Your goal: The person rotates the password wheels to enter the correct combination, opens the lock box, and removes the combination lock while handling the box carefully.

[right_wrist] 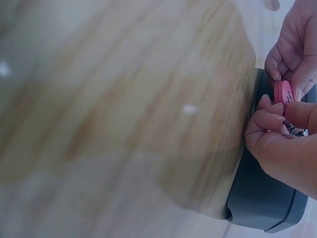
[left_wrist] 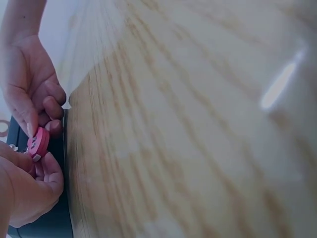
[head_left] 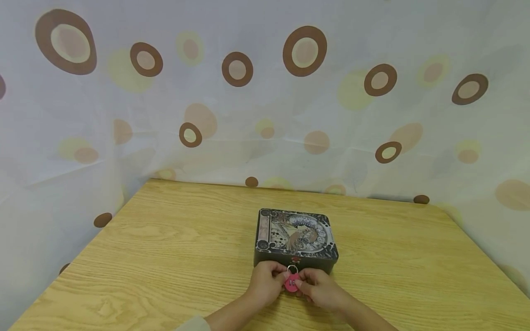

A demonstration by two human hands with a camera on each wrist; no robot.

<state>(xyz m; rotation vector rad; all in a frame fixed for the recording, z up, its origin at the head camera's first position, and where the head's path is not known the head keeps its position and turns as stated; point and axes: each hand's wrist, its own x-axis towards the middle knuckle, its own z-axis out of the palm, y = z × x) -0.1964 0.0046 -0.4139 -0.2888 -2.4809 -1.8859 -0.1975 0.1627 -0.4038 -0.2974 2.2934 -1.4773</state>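
A pink combination padlock (head_left: 291, 282) with a silver shackle and small number dials is held between both hands, in front of a dark decorated box (head_left: 300, 232). My left hand (head_left: 265, 282) pinches the lock's left side with thumb and fingers. From the other side my right hand (head_left: 323, 287) grips it, thumb over the dials. The shackle's ring stands up at the small reddish clasp (head_left: 296, 260) on the box's front. In the left wrist view the padlock (left_wrist: 38, 142) is seen edge-on, its dials facing the box side. Fingers hide part of the lock in the right wrist view.
The box rests on a wood-grain table (head_left: 186, 248), its lid down. Behind the table hangs a pale cloth (head_left: 265, 105) printed with brown, yellow and peach circles, which also runs along both sides.
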